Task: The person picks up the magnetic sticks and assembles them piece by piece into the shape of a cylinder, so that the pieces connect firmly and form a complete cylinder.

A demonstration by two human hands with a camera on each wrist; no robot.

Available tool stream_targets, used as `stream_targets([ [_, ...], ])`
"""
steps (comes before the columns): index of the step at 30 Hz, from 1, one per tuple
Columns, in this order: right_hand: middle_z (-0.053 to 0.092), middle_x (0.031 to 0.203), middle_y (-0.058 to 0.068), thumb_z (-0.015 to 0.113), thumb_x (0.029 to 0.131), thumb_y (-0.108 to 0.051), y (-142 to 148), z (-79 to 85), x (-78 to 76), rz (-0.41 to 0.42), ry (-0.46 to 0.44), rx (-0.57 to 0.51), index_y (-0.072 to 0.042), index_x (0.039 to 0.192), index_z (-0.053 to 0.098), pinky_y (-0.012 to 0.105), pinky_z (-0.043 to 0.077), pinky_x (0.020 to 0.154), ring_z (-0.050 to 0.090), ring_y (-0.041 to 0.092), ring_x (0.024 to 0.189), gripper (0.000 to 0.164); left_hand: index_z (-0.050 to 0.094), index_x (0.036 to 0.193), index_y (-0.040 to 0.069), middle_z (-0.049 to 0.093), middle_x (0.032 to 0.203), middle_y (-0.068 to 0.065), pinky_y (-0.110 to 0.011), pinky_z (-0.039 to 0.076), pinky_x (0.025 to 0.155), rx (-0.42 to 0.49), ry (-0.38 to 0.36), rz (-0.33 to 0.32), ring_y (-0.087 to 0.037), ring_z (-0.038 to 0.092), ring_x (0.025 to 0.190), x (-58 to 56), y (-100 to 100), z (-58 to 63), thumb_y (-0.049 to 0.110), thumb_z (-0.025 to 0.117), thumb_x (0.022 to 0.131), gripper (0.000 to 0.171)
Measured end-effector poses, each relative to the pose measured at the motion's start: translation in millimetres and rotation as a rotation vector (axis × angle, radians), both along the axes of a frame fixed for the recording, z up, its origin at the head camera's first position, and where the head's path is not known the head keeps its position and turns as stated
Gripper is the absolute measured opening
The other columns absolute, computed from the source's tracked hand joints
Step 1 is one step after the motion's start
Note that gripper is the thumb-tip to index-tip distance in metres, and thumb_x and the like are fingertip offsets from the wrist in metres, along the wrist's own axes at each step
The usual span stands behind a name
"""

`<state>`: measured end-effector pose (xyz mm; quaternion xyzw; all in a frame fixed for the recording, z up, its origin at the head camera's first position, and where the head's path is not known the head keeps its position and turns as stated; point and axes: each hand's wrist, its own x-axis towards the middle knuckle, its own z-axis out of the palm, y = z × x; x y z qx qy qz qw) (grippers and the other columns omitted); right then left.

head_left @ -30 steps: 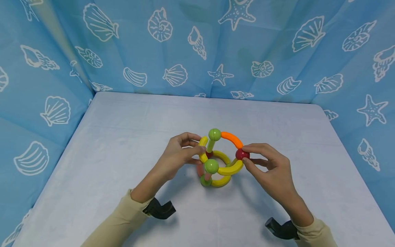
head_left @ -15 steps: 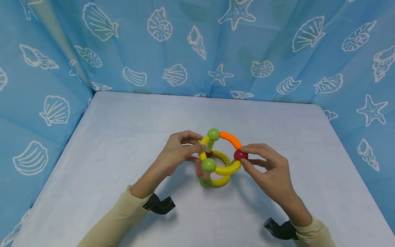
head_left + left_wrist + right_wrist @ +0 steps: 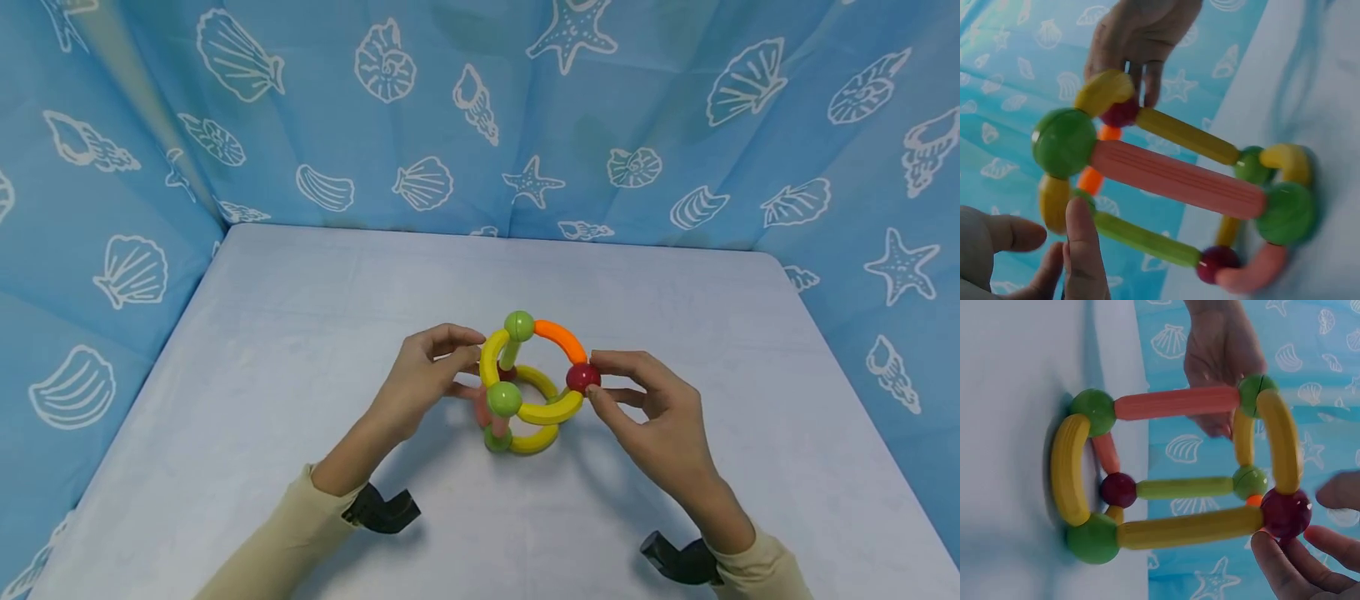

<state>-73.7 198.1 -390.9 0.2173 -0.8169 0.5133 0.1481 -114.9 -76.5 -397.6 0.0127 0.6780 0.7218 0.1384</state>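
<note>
A cage-like toy of magnetic building balls and sticks stands on the white table. Its upper ring joins a red ball [image 3: 582, 379], green balls, yellow curved sticks [image 3: 551, 410] and an orange curved stick [image 3: 559, 337]. Straight pink [image 3: 1179, 178], light green [image 3: 1185, 487] and yellow uprights lead to a lower ring. My left hand [image 3: 420, 375] is beside the upper ring's left yellow curve, its fingers fairly straight and spread. At the red ball is my right hand [image 3: 660, 412]; fingertips meet its edge, while one blurred digit [image 3: 1340, 490] stands apart from it in the right wrist view.
A blue curtain [image 3: 465, 108] with white shell and starfish prints hangs behind and beside the white-covered table [image 3: 337, 275]. Black wrist mounts [image 3: 382, 510] sit under both sleeves.
My left fingers have let go of the yellow curved stick and drawn slightly left. My right fingers have loosened around the red ball. The toy's top has shifted a little left.
</note>
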Motion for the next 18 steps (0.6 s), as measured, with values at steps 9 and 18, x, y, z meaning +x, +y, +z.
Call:
stream_targets([
  [9,0.068,0.114,0.002,0.066,0.088,0.01,12,-33.9,-9.9,-0.031,-0.097,0.093,-0.007,0.118,0.068,0.023,0.057,0.079,0.066,0.016,0.103,0.034,0.067,0.108,0.003,0.065,0.101,-0.01,-0.032,0.059,0.064,-0.301,0.201,-0.085,-0.026,0.066,0.086,29.3,-10,-45.7,-0.001,0.065,0.087,0.022],
  [18,0.07,0.113,0.006,0.08,0.079,0.003,5,-73.0,-19.0,0.025,-0.225,0.248,-0.002,0.117,0.066,0.036,0.06,0.078,0.067,0.025,0.101,0.041,0.065,0.105,0.007,0.063,0.095,0.002,-0.026,0.055,0.073,-0.545,0.413,-0.193,-0.013,0.062,0.08,42.5,7,-67.9,0.011,0.082,0.08,0.03],
])
